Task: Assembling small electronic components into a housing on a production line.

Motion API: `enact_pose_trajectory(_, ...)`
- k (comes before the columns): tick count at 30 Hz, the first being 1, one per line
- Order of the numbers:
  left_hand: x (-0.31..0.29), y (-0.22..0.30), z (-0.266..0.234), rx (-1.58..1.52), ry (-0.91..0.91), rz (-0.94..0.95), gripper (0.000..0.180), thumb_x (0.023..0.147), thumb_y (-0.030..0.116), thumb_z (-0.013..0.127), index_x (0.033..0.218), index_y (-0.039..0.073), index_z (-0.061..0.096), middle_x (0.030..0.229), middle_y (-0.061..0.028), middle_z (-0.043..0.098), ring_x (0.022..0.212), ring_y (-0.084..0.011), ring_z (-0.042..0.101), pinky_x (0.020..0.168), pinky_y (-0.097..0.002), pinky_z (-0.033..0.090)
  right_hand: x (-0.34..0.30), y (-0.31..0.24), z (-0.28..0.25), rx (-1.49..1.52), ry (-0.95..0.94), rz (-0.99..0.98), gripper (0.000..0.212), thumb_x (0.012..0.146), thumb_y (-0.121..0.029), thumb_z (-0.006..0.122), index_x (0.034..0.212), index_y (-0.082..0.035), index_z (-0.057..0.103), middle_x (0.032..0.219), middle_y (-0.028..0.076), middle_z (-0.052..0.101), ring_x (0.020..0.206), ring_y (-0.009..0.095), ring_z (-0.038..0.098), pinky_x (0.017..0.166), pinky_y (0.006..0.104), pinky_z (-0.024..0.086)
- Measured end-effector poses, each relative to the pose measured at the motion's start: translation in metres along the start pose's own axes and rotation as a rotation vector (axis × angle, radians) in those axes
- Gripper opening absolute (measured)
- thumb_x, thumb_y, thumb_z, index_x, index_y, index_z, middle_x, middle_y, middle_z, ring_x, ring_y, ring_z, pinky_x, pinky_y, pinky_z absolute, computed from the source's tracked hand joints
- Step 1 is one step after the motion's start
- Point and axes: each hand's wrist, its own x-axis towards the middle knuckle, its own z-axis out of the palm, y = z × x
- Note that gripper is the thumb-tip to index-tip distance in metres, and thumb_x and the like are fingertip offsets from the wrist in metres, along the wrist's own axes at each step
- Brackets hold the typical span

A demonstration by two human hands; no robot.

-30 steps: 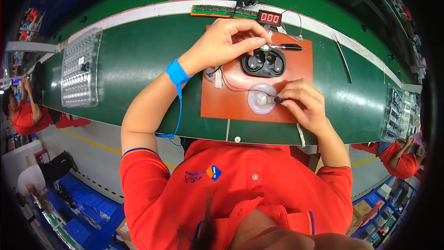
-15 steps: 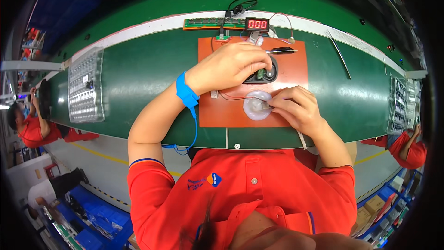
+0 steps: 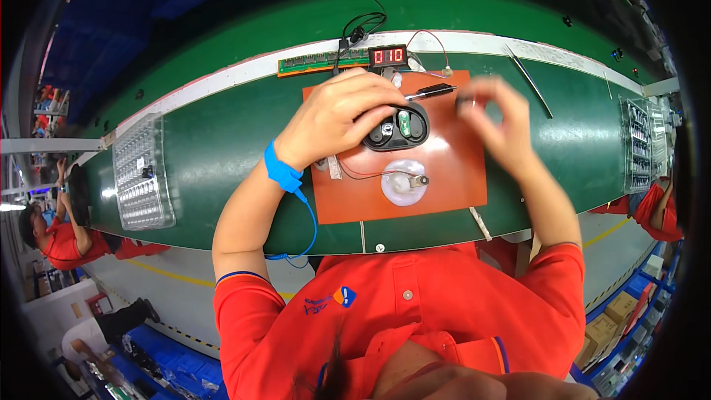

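My left hand [image 3: 342, 115], with a blue wrist strap [image 3: 284, 169], grips the upper left of a black oval case [image 3: 396, 144] that lies on an orange mat [image 3: 452, 178]. Inside the case a small green circuit board [image 3: 404, 124] shows between round recesses. Right of the case, my right hand [image 3: 507, 130] is raised and blurred, thumb and forefinger pinched on a small dark round piece [image 3: 465, 101] whose kind I cannot make out. Nearer to me, a small metal part [image 3: 421, 181] on thin wires rests on a whitish translucent round pad [image 3: 398, 192].
A black pen [image 3: 433, 92] lies behind the case. Beyond it are a red-digit display [image 3: 388, 56], a green circuit strip [image 3: 311, 64] and cables. Tweezers [image 3: 529, 83] lie at the right. Clear trays [image 3: 139, 185] stand far left and far right. Other people sit at both sides.
My right hand has left the wired metal part on the pad and moved up and right, now with a dark piece. My left hand has shifted left, uncovering the case. The display's digits differ.
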Motion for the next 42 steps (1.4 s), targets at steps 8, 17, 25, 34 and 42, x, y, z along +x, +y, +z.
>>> enact_pose_trajectory(8,-0.033,-0.085,-0.05,0.442,0.488,-0.239,0.009,0.086,0.006,0.064,0.091,0.005,0.071,0.087,-0.0092,0.07,0.079,-0.0227,0.065,0.071,-0.0314,0.052,0.109,0.107,-0.04,-0.625,0.053,0.286,0.023,0.084,-0.016,0.071,0.101,-0.003,0.062,0.084,0.005,0.063,0.071,0.015,0.058,0.065,0.0283,0.048)
enact_pose_trajectory(17,-0.091,-0.158,-0.087,0.096,0.876,-0.701,0.016,0.092,0.017,0.062,0.1,0.004,0.069,0.091,-0.0064,0.072,0.083,-0.012,0.066,0.075,-0.024,0.051,0.025,-0.018,0.013,-0.354,-0.192,-0.394,0.044,0.073,-0.03,0.078,0.106,-0.006,0.063,0.093,0.008,0.06,0.089,0.027,0.057,0.083,0.0385,0.042)
enact_pose_trajectory(25,-0.085,-0.155,-0.078,0.172,0.743,-0.682,0.018,0.092,0.018,0.062,0.1,0.004,0.069,0.088,-0.0056,0.073,0.082,-0.0129,0.067,0.074,-0.0246,0.051,0.003,-0.023,0.038,-0.303,-0.289,-0.131,0.039,0.07,-0.024,0.08,0.098,-0.006,0.061,0.094,0.007,0.059,0.092,0.026,0.054,0.086,0.0402,0.04)
enact_pose_trajectory(34,-0.085,-0.153,-0.078,0.265,0.674,-0.672,0.018,0.09,0.018,0.063,0.099,0.004,0.07,0.088,-0.0064,0.073,0.079,-0.0121,0.068,0.073,-0.0257,0.053,-0.021,-0.014,0.022,0.103,-0.272,-0.216,0.029,0.07,-0.006,0.074,0.095,-0.006,0.06,0.091,0.007,0.064,0.088,0.027,0.056,0.083,0.0396,0.041)
enact_pose_trajectory(42,-0.088,-0.16,-0.081,0.293,0.712,-0.576,0.015,0.088,0.017,0.064,0.096,0.006,0.07,0.084,-0.0081,0.072,0.077,-0.0182,0.069,0.072,-0.0286,0.054,-0.033,-0.026,0.023,-0.224,-0.308,-0.498,0.026,0.067,-0.005,0.076,0.089,-0.007,0.063,0.089,0.006,0.064,0.081,0.026,0.058,0.075,0.0391,0.044)
